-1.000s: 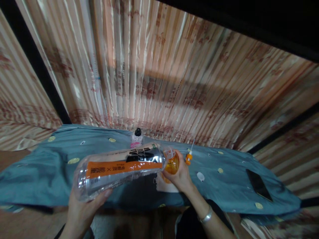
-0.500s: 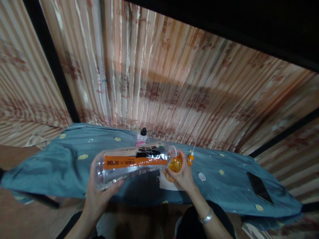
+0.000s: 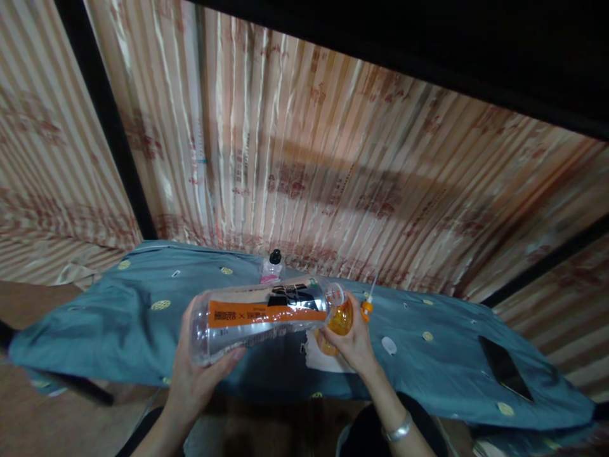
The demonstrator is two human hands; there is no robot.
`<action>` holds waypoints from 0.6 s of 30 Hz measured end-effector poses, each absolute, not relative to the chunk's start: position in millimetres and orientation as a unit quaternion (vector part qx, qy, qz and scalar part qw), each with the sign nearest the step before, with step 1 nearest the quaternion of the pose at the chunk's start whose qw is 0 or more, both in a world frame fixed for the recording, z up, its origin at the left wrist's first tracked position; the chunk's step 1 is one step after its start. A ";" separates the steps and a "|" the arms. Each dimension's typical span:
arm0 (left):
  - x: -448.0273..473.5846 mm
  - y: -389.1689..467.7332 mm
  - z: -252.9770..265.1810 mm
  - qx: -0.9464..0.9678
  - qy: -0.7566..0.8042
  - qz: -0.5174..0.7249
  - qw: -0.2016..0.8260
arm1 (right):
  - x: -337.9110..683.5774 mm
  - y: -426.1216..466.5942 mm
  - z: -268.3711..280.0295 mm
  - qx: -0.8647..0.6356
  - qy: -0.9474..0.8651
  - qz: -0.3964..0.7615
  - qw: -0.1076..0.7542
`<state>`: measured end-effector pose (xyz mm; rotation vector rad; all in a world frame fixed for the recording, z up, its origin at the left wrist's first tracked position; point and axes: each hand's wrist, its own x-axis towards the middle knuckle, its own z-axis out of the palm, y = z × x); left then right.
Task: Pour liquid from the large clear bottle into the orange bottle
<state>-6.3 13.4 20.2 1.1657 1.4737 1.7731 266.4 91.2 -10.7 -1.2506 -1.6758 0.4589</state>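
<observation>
My left hand (image 3: 197,365) is wrapped round the base of a large clear plastic bottle (image 3: 261,314) with an orange and black label. The bottle lies nearly level, its mouth pointing right. In my right hand (image 3: 354,336) is a small amber bottle (image 3: 335,324), closed in the fingers right beside the large bottle's mouth. Whether the two mouths touch, I cannot tell. Just past my right hand stands an orange spray nozzle (image 3: 366,309) with a thin tube pointing up. A white piece of paper or cloth (image 3: 328,360) lies beneath the amber bottle.
A blue-green patterned cloth (image 3: 266,374) covers the narrow table. At its back edge stands a small black-capped bottle (image 3: 273,266) with pink in it. A white round disc (image 3: 389,345) and a dark phone (image 3: 505,368) lie to the right. Striped curtains (image 3: 304,158) hang behind.
The view has shifted slightly, so everything sits a little lower and further right. Both hands keep hold of their bottles, the large one still tilted towards the amber one.
</observation>
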 end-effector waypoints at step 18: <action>-4.7 22.9 22.4 0.440 0.565 0.650 0.254 | 276.8 102.9 -11.4 -0.489 -0.700 0.231 0.466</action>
